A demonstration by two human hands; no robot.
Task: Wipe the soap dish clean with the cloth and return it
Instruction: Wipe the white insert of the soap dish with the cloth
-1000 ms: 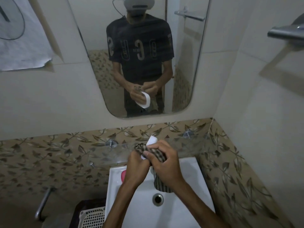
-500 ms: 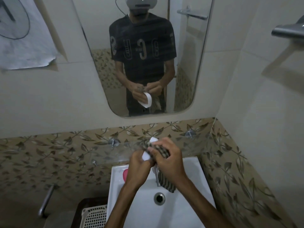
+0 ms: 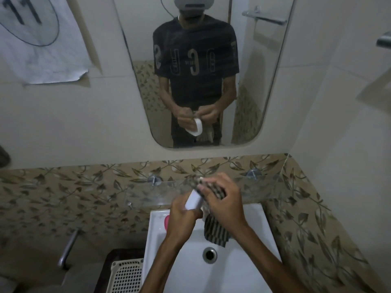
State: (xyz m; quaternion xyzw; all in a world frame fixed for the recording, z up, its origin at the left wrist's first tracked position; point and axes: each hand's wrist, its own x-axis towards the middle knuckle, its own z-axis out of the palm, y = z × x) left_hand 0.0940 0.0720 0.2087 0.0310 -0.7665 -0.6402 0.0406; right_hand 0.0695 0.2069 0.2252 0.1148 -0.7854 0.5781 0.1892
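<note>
Over the white sink (image 3: 262, 235), my left hand (image 3: 183, 210) grips the white soap dish (image 3: 194, 200), which is tilted on edge. My right hand (image 3: 222, 198) presses a dark striped cloth (image 3: 215, 231) against the dish's upper end; the cloth's loose end hangs down toward the basin. Most of the dish is hidden behind my fingers and the cloth. The mirror (image 3: 249, 106) above reflects both hands with the dish.
A pink soap bar (image 3: 167, 222) lies on the sink's back left corner. A glass shelf (image 3: 260, 187) on metal pegs runs just behind my hands. The drain (image 3: 209, 254) sits mid-basin. A white plastic basket (image 3: 127, 275) and a metal bar (image 3: 68, 248) are at lower left.
My right hand has slid the cloth up along the dish, and more of the dish's white side now shows beside my left hand. Both hands stay over the sink.
</note>
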